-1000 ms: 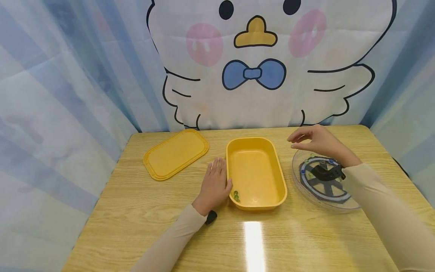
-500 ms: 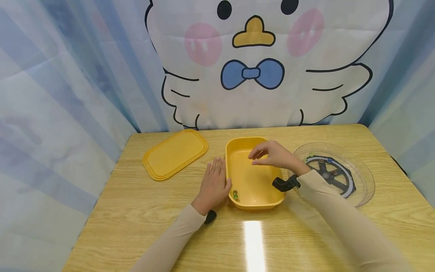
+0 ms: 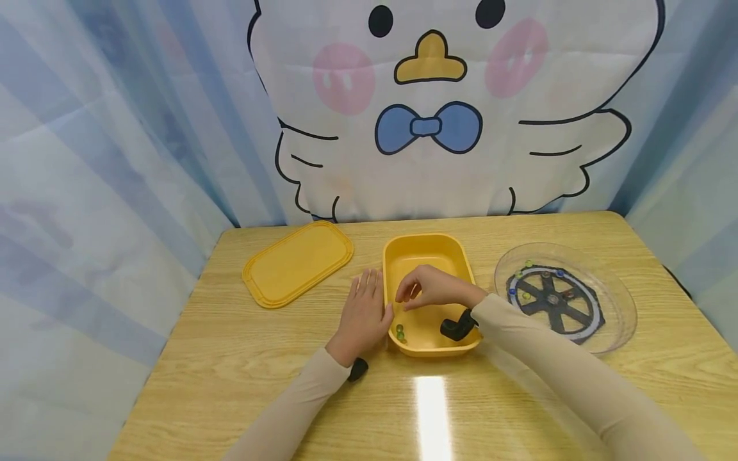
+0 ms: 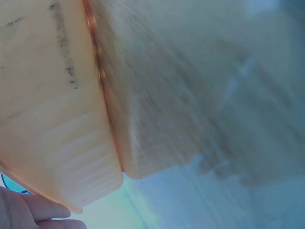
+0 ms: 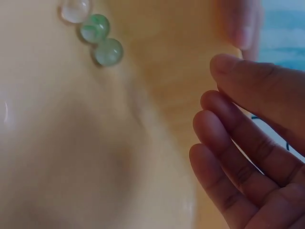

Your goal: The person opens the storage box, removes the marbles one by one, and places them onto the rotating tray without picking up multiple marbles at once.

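Note:
In the head view a yellow plastic box (image 3: 430, 352) stands mid-table. My left hand (image 3: 361, 314) lies with straight fingers along its left side, thumb at the rim; the left wrist view shows fingertips (image 4: 50, 214) by the rim. Over the inside of the box hovers my right hand (image 3: 432, 286), its fingers loosely bent. Between thumb and fingers nothing shows in the right wrist view. Three glass marbles (image 5: 108, 51), two greenish and one clear, touch in a row in the box's near left corner, apart from those fingers.
To the right sits a clear round dish (image 3: 619, 307) over a dark wheel-shaped pattern, with several marbles (image 3: 529, 264) at its left part. A yellow lid (image 3: 298, 264) lies at the back left. Behind the table (image 3: 242, 384) hangs a printed curtain (image 3: 426, 182).
My right hand has moved left from above the clear dish into the space over the box, then lower and nearer the marbles. The left hand has stayed at the box's side.

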Tool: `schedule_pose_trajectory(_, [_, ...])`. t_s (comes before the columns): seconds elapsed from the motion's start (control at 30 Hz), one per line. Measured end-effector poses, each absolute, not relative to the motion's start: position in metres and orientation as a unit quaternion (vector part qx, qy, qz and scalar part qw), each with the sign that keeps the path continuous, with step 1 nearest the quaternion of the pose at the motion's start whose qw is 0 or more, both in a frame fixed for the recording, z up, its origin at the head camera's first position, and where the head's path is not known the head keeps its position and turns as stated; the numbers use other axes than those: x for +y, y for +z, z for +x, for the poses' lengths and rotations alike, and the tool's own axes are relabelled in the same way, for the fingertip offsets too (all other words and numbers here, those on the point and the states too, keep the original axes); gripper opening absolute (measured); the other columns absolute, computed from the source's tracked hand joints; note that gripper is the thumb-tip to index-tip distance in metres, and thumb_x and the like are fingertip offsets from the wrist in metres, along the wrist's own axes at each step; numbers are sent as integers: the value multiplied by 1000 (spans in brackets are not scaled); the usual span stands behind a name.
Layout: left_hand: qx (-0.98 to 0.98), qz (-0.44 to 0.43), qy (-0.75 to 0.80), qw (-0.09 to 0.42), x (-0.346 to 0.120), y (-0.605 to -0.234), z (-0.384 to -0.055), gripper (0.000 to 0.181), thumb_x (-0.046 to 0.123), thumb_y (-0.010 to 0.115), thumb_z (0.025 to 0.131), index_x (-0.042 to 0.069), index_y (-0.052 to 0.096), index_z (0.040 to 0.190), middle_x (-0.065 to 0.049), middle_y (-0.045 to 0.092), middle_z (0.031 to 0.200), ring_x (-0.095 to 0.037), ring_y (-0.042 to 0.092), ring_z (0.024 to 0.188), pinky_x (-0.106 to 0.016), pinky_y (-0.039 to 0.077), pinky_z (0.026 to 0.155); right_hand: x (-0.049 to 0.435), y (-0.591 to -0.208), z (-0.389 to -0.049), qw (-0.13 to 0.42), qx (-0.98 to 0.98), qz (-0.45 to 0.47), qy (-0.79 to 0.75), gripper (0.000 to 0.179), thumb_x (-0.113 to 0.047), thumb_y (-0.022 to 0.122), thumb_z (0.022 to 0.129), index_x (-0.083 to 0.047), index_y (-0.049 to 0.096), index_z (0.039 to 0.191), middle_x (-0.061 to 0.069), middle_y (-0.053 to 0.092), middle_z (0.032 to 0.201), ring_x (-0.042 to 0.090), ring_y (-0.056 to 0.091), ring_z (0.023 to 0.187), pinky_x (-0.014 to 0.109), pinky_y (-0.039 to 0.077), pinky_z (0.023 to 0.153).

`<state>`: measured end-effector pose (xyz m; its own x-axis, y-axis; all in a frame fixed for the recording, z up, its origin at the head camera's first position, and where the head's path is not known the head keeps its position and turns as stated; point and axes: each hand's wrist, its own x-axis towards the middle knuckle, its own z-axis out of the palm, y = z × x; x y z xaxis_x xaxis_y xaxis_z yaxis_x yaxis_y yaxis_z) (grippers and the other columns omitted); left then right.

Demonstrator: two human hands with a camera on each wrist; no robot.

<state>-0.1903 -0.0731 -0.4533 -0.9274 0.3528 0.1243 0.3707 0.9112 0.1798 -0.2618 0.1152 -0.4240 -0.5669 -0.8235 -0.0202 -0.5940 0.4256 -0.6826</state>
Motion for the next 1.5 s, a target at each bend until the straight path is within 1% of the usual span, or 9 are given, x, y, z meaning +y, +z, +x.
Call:
schedule_pose_trajectory(0.2, [-974, -195, -100, 59, -73, -454, -190, 61, 31, 39, 97, -7, 29, 144, -23, 32, 150, -34, 25, 143, -47, 19, 117, 104, -431, -260, 208, 805, -457, -315, 12, -7, 72, 79, -6, 74, 91, 4, 73, 86, 6, 65, 76, 21, 54, 74])
schedule_pose_trajectory(0.33, [-974, -195, -100, 58, -73, -454, -191, 61, 32, 37, 98, -6, 27, 145, -22, 31, 150, -33, 23, 143, -47, 18, 118, 101, -435, -259, 218, 799, -470, -306, 10, -4, 72, 77, -6, 75, 87, 3, 73, 83, 3, 65, 74, 20, 54, 72])
schedule_pose_trajectory(0.57, [-972, -195, -109, 70, -72, -455, -192, 60, 29, 40, 97, -7, 30, 143, -23, 32, 149, -35, 25, 143, -47, 20, 117, 101, -436, -257, 247, 786, -481, -300, 13, -5, 76, 75, -4, 74, 88, 6, 73, 82, 3, 65, 73, 18, 54, 71])
schedule_pose_trajectory(0.73, [-973, -193, -111, 67, -72, -454, -192, 60, 28, 42, 97, -7, 29, 144, -23, 31, 150, -33, 24, 143, -47, 19, 117, 101, -438, -257, 242, 780, -496, -294, 11, -3, 76, 75, -3, 75, 86, 6, 74, 83, 5, 65, 74, 18, 54, 71])
schedule_pose_trajectory(0.87, [-973, -191, -111, 65, -72, -454, -192, 60, 28, 41, 97, -7, 29, 144, -22, 30, 150, -33, 23, 143, -46, 18, 117, 99, -440, -256, 249, 780, -495, -289, 8, -3, 74, 76, -4, 75, 84, 5, 74, 84, 3, 64, 75, 16, 52, 71])
schedule_pose_trajectory(0.97, [-974, -189, -111, 60, -73, -455, -192, 60, 28, 41, 97, -6, 28, 145, -22, 30, 151, -33, 23, 143, -46, 18, 118, 98, -442, -255, 244, 781, -501, -282, 7, -3, 73, 77, -5, 76, 83, 4, 74, 84, 2, 63, 75, 15, 51, 70])
schedule_pose_trajectory(1.1, [-975, -186, -113, 52, -73, -454, -191, 61, 29, 40, 98, -6, 27, 145, -21, 29, 151, -32, 22, 144, -46, 17, 118, 97, -444, -254, 231, 783, -509, -274, 7, -1, 73, 76, -5, 76, 82, 4, 73, 82, 2, 62, 72, 15, 51, 68])
schedule_pose_trajectory(1.5, [-976, -180, -115, 49, -74, -454, -190, 61, 30, 39, 98, -5, 26, 146, -21, 28, 152, -32, 21, 144, -45, 17, 118, 95, -448, -255, 225, 792, -504, -261, 8, 0, 73, 76, -6, 74, 81, 6, 72, 77, -1, 57, 67, 14, 49, 65])
